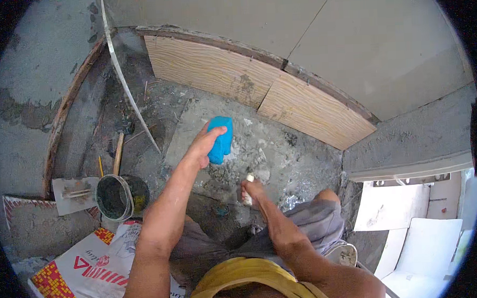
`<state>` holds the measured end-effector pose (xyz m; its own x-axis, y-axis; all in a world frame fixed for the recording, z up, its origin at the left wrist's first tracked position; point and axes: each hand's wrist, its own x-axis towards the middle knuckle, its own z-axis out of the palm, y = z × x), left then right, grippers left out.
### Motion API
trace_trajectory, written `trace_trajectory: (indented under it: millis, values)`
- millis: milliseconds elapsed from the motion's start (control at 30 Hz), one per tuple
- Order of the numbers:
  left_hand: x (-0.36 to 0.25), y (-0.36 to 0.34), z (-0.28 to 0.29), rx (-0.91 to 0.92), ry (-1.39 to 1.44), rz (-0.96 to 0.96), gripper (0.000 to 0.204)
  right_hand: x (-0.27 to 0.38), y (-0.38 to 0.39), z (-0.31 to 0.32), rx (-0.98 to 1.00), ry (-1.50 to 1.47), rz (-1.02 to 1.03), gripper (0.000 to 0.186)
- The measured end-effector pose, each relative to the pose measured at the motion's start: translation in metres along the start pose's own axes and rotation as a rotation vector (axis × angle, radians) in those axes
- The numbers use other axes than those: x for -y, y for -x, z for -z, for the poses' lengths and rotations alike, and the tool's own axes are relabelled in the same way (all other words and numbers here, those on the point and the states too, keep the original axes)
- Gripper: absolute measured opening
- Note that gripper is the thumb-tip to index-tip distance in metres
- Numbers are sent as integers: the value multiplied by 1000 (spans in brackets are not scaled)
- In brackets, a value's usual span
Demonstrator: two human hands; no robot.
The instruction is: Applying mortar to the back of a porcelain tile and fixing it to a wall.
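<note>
My left hand [200, 146] is closed round a blue sponge [221, 142], thumb across its near face, held over wet grey mortar [218, 174] on the floor. Lower and to the right, my right hand [255, 193] grips a short white-handled tool [249, 179]. The handle stands up out of the fist; the tool's working end blends into the mortar and cannot be made out. Between and beyond the hands the mortar is lumpy, with shiny wet patches toward the right.
At the left stands a bucket [130, 201] with a dark inside, beside a wooden handle [118, 154]. A printed sack [89, 267] lies lower left. Patterned plywood boards [214, 70] line the far wall base. A pale strip [119, 69] hangs at upper left. White panels [395, 206] are at right.
</note>
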<state>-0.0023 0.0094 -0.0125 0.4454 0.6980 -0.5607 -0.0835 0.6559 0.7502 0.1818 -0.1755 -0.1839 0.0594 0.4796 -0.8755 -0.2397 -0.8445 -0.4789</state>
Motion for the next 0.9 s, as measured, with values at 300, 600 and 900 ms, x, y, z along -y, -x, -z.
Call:
trace_trajectory:
  millis: [300, 600, 900]
  values:
    - [-1, 2, -13, -88, 8, -6, 61, 22, 44, -31, -361, 1125, 286, 53]
    - [5, -6, -15, 53, -40, -35, 50, 19, 59, -9, -278, 1485, 232, 31]
    - [-21, 20, -12, -12, 19, -67, 69, 47, 142, 27, -253, 1499, 515, 41]
